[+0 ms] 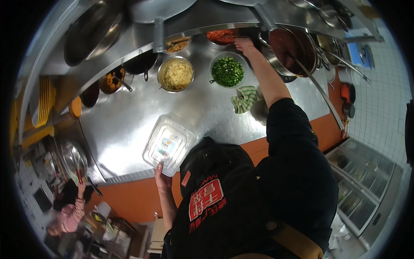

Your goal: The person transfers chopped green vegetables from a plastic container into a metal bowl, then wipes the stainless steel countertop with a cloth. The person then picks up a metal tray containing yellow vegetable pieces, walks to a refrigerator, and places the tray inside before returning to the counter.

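Note:
My left hand [164, 178] grips one end of a clear plastic food container [152, 147] with a printed label, tilted over the front of the steel counter [129, 106]. My right arm stretches to the back, where my right hand [245, 46] is closed on the thin handle of a spoon [230, 36] in a bowl of chopped red chili [217, 35]. The spoon's far end is hard to make out. Below that hand stands a bowl of chopped green onions [227, 72]. Left of it is a steel pot of minced garlic [177, 73].
A shelf [207, 27] with pans overhangs the bowls. At right, a ladle [318, 89] leans out of a large pot of red sauce [288, 48]. A striped cloth [246, 98] lies near my right arm. Another person [69, 217] works at far left.

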`<action>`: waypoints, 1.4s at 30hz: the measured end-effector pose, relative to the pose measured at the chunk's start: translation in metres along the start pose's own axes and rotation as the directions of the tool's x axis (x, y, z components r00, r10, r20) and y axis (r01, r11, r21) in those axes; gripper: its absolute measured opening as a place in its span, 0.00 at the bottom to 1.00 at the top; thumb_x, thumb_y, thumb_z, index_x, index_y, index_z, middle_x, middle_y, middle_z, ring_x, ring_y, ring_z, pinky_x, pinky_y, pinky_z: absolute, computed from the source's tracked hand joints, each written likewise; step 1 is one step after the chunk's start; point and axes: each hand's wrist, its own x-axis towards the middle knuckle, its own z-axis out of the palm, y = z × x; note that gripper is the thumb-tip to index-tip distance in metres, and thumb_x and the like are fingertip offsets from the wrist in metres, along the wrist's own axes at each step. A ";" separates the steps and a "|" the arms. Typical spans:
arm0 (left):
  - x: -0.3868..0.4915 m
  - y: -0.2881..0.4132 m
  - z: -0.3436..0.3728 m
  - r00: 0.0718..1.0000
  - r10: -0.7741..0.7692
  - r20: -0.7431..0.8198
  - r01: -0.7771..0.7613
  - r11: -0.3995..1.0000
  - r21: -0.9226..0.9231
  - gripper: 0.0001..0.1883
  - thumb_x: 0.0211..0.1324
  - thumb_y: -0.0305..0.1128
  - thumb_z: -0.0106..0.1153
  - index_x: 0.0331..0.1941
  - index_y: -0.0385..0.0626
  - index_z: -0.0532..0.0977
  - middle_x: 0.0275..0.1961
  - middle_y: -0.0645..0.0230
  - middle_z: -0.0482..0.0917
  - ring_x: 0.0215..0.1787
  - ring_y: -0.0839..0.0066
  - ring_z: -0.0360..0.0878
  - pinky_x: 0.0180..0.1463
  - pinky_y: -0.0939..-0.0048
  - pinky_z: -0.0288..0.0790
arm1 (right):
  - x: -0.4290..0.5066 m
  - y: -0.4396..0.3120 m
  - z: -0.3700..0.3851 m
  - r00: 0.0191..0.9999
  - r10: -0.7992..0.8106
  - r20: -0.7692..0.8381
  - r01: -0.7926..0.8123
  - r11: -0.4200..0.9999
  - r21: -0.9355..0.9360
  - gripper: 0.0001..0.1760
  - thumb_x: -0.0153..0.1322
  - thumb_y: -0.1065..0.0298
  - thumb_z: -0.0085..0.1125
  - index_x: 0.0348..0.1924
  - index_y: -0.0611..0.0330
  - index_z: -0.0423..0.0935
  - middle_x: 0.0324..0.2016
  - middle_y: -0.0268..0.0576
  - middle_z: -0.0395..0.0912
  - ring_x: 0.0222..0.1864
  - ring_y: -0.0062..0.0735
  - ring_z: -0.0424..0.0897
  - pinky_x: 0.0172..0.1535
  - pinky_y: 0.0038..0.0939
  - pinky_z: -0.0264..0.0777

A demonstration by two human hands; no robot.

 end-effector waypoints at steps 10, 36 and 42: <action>0.010 -0.013 0.037 1.000 0.000 -0.001 0.000 1.000 -0.025 0.42 0.54 0.41 0.64 0.68 0.37 0.56 0.63 0.58 0.69 0.64 0.64 0.70 0.67 0.61 0.65 | -0.088 -0.018 0.005 0.657 -0.749 -0.086 0.635 0.611 -0.473 0.19 0.69 0.59 0.62 0.43 0.68 0.80 0.41 0.61 0.81 0.41 0.54 0.81 0.48 0.42 0.74; 0.045 -0.046 -0.012 0.968 -0.171 0.184 0.128 0.966 0.223 0.35 0.68 0.47 0.50 0.71 0.40 0.53 0.70 0.59 0.63 0.71 0.62 0.60 0.75 0.56 0.52 | -0.432 0.222 -0.183 0.876 0.450 -0.173 -0.303 0.793 0.529 0.33 0.72 0.52 0.60 0.60 0.68 0.65 0.51 0.50 0.68 0.55 0.45 0.71 0.55 0.48 0.75; 0.040 -0.068 0.085 0.889 -0.191 0.416 0.042 0.939 0.341 0.38 0.60 0.34 0.59 0.70 0.36 0.52 0.67 0.55 0.65 0.69 0.61 0.64 0.71 0.57 0.59 | -0.393 0.226 -0.238 0.963 0.262 -0.064 -0.098 0.559 0.823 0.21 0.75 0.65 0.54 0.51 0.77 0.66 0.50 0.58 0.70 0.51 0.52 0.76 0.54 0.49 0.77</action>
